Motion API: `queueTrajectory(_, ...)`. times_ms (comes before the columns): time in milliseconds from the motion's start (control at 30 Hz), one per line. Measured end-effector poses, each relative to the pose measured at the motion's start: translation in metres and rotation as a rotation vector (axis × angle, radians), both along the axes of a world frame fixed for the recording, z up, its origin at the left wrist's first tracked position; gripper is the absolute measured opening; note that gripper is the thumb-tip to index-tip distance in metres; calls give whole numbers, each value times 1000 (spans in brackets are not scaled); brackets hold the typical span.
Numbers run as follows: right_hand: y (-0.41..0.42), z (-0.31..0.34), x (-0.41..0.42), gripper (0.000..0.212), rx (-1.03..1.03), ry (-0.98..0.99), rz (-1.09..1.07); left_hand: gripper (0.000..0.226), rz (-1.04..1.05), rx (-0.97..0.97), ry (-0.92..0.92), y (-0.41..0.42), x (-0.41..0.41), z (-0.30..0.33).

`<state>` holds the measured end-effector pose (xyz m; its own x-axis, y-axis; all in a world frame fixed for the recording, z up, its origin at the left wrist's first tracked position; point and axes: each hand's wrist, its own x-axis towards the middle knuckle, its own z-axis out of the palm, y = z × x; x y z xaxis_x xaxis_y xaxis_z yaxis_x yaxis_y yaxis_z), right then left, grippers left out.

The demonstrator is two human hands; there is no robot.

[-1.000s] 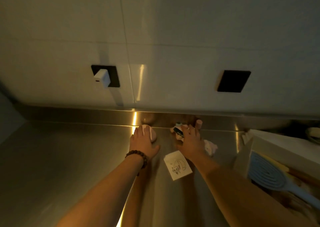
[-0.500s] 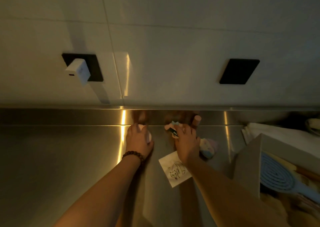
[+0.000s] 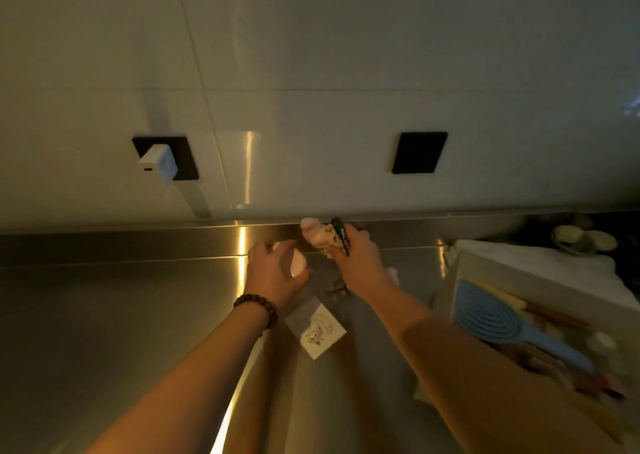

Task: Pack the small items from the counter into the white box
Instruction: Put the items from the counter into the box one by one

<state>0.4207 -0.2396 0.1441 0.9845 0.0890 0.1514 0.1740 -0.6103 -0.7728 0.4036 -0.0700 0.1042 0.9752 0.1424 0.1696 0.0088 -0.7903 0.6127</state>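
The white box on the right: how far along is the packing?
Partly done: the white box already holds a blue hairbrush. In hand: the left hand grips a pink item, the right hand several small pieces. Left: the drawing card on the counter.

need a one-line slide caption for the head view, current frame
Over a steel counter, left hand grips a pale pink object, right hand holds small items beside the white box.

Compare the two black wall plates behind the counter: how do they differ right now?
The left wall plate has a white plug-in adapter sticking out of it; the right wall plate is bare. The left one sits up and left of the left hand; the right one is above the white box. Both are black, square and wall-mounted.
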Motion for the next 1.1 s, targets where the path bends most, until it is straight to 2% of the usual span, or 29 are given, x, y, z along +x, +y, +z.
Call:
queueTrajectory(100,-40,42,-14,27,89,-54,-17,64,-73,0,-69,-25,-8,35)
queueTrajectory(300,-141,107,-46,29,48,-146,-110,65,-289,10,-132,-102,-29,87)
queueTrajectory(633,-271,104,-112,25,-38,-88,-284,69,-772,125,52,-230,-59,90)
queueTrajectory(833,-299,84,-137,20,-17,-54,-299,71,-941,421,197,-250,-68,64)
queueTrajectory(933,-302,78,-138,18,-12,-37,-283,61,-1031,583,269,-252,-64,62)
queueTrajectory(1100,-298,71,-136,30,31,18,-265,47,-1078,751,285,-262,-61,64)
